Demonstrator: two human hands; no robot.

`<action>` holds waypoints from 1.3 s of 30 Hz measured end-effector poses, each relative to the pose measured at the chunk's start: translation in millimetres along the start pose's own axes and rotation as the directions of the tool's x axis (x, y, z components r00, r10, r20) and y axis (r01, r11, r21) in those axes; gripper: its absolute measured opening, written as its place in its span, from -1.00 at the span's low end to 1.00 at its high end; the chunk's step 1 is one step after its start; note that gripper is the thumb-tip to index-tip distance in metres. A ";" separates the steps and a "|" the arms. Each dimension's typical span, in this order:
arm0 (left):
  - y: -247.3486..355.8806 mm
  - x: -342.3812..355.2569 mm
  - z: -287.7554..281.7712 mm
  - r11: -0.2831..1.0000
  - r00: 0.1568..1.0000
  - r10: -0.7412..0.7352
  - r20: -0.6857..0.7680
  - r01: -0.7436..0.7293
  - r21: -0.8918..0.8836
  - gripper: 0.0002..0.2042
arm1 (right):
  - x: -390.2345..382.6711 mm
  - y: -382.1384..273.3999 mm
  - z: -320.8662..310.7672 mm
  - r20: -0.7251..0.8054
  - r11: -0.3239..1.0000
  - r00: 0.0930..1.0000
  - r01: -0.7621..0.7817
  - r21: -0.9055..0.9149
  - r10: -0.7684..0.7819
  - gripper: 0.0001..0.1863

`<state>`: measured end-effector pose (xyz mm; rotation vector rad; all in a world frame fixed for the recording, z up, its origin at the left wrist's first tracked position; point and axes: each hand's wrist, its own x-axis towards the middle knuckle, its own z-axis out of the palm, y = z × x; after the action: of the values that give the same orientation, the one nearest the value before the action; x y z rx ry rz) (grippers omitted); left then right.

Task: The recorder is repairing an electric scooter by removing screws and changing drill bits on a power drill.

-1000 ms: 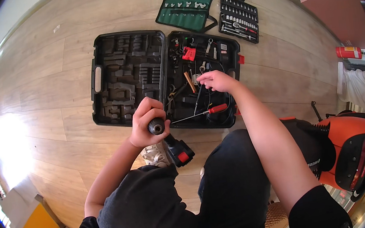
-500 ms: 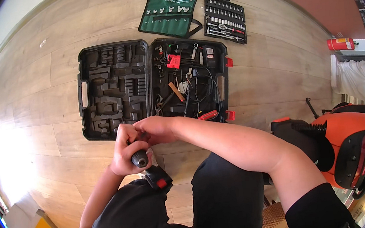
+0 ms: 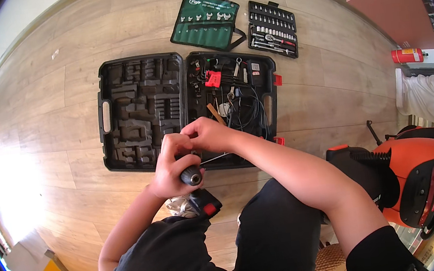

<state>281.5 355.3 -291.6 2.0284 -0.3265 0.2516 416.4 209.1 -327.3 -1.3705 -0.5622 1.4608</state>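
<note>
My left hand (image 3: 169, 165) is wrapped round a black cordless drill (image 3: 191, 176), whose chuck faces me. The drill's battery base, with a red patch, hangs below the hand near my knees. My right hand (image 3: 209, 135) meets the left at the top of the drill, its fingertips pinched together; what lies between them is hidden. Both hands are over the near edge of an open black tool case (image 3: 137, 58). A thin metal shaft (image 3: 217, 157) pokes out below my right hand; its far end is covered by the forearm.
The case's right half holds cables, a red holder (image 3: 213, 78), wrenches and a wooden-handled tool (image 3: 215, 113). Beyond lie a green wrench pouch (image 3: 205, 20) and a socket set (image 3: 271, 30). An orange-and-black machine (image 3: 416, 170) stands at right, with a fire extinguisher (image 3: 406, 56) farther back.
Both hands and the drill have shifted to the right and are still together. The case and tool sets sit slightly lower and farther right in the picture.
</note>
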 end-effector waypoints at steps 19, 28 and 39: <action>-47.6 80.1 -17.3 0.968 0.978 -0.162 -0.134 0.131 -0.214 -0.87 | -78.7 9.5 -181.7 -0.285 0.521 0.950 -0.181 -0.835 -0.127 -0.80; -54.6 111.1 -35.1 0.923 0.945 -0.281 -0.167 0.219 -0.316 -0.90 | -67.1 -9.7 -376.3 -0.746 0.501 0.632 -0.587 -0.636 -0.208 -0.84; -53.1 52.7 -58.2 0.849 0.807 -0.505 -0.308 0.398 -0.348 -0.90 | 31.3 28.8 -506.2 -0.834 0.602 0.452 -0.584 -0.544 -0.316 -0.72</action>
<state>346.7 424.0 -292.7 1.6753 0.3677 0.2830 879.1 77.5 -490.6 -2.7317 -0.3433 0.2674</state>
